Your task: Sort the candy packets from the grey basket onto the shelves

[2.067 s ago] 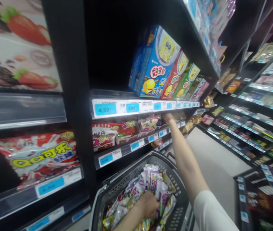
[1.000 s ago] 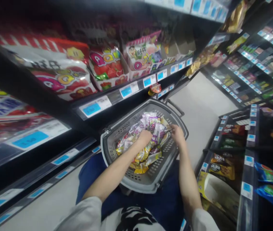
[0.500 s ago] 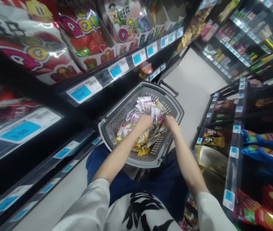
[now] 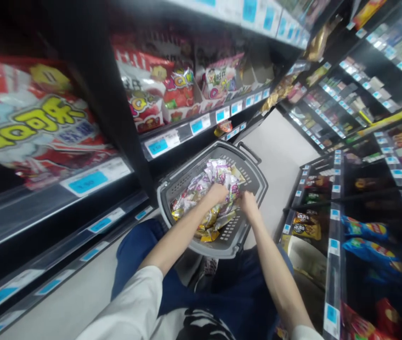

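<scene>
A grey plastic shopping basket (image 4: 196, 250) rests between my knees, holding a heap of small snack packets (image 4: 190, 191) in white, purple and yellow wrappers. Deep in the heap, my left hand (image 4: 218, 192) is closed, its fingers against the purple-and-white packets. My right hand (image 4: 247, 203) is also closed, a short way to the right, at the heap's edge near the basket's right wall. Both hands' fingertips are partly hidden among the wrappers, and a purple packet (image 4: 234, 190) shows between them.
Shelving (image 4: 165, 144) with price tags runs close along the left, stocked with gummy candy bags (image 4: 181, 87). On the right stand more shelves (image 4: 331, 264) with blue chip bags (image 4: 367, 226). Pale aisle floor (image 4: 275, 146) stretches beyond the basket.
The view has tilted up and shifted, so the basket sits lower and more of the left shelving shows. Both hands stay closed in the heap, with the right slightly farther from the left.
</scene>
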Demonstrator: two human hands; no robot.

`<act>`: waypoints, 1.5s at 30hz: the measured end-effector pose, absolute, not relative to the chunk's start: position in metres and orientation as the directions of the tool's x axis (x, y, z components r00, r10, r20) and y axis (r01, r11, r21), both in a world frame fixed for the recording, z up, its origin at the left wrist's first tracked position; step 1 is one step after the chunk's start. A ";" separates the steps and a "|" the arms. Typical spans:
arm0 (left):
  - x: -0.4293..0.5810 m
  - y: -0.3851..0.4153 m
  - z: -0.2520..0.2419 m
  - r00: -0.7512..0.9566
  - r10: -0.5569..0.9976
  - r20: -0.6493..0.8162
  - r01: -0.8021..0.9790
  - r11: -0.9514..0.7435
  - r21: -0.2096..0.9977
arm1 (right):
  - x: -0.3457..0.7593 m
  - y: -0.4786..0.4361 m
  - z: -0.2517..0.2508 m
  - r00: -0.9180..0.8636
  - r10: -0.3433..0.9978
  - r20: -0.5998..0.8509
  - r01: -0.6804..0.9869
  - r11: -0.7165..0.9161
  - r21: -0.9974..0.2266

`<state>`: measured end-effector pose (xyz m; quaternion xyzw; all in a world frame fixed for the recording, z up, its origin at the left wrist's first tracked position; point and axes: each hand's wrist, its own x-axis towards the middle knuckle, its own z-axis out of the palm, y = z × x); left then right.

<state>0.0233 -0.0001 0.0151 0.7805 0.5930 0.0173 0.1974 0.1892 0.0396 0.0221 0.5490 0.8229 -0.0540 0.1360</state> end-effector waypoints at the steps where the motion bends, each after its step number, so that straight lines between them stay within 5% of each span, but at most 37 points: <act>1: 0.024 -0.001 0.016 0.306 0.931 -0.199 0.916 -0.231 0.328 | 0.188 0.036 0.025 -0.365 0.895 -0.258 0.921 0.388 0.045; 5: 0.025 -0.002 0.019 0.366 0.918 -0.150 0.893 -0.302 0.333 | 0.181 0.022 0.043 -0.392 0.911 -0.126 0.920 0.391 -0.034; 8: 0.024 -0.001 0.014 0.377 0.916 -0.134 0.868 -0.299 0.396 | 0.181 0.014 0.058 -0.397 0.917 0.030 0.886 0.391 -0.249; 14: 0.024 0.009 0.003 0.540 0.832 -0.126 0.591 -0.268 0.761 | 0.181 0.000 0.079 -0.284 0.921 0.266 0.680 0.389 -0.621; 19: 0.032 0.010 0.009 0.518 0.856 0.000 0.439 -0.266 0.858 | 0.182 -0.004 0.087 -0.136 0.950 0.281 0.574 0.307 -0.759; 22: 0.029 0.009 0.014 0.400 0.915 0.045 0.492 -0.256 0.832 | 0.188 0.001 0.088 -0.010 0.965 0.263 0.465 0.238 -0.853; 25: 0.018 0.011 0.020 0.290 0.927 0.237 0.553 -0.364 0.750 | 0.193 0.007 0.086 0.080 0.984 0.160 0.340 0.124 -0.932; 29: 0.006 0.011 0.025 0.289 0.827 0.482 0.653 -0.539 0.532 | 0.193 0.009 0.086 -0.036 0.998 -0.047 0.333 -0.032 -0.943; 33: 0.004 0.007 0.030 0.335 0.788 0.517 0.707 -0.573 0.414 | 0.196 0.010 0.087 -0.126 0.982 0.141 0.576 0.188 -0.796; 36: 0.004 0.006 0.032 0.330 0.784 0.526 0.707 -0.574 0.412 | 0.202 0.012 0.086 -0.116 0.976 0.184 0.611 0.217 -0.761; 41: 0.002 0.011 0.030 0.178 0.742 0.646 0.609 -0.599 0.520 | 0.201 0.010 0.086 -0.076 0.980 0.186 0.408 0.201 -0.891; 43: 0.005 0.013 0.029 -0.033 0.755 0.654 0.503 -0.553 0.664 | 0.197 0.006 0.085 -0.006 0.984 0.179 0.293 0.173 -0.940; 45: 0.010 0.016 0.031 -0.243 0.822 0.515 0.253 -0.459 0.852 | 0.193 0.002 0.084 0.065 0.988 0.139 0.164 0.127 -0.978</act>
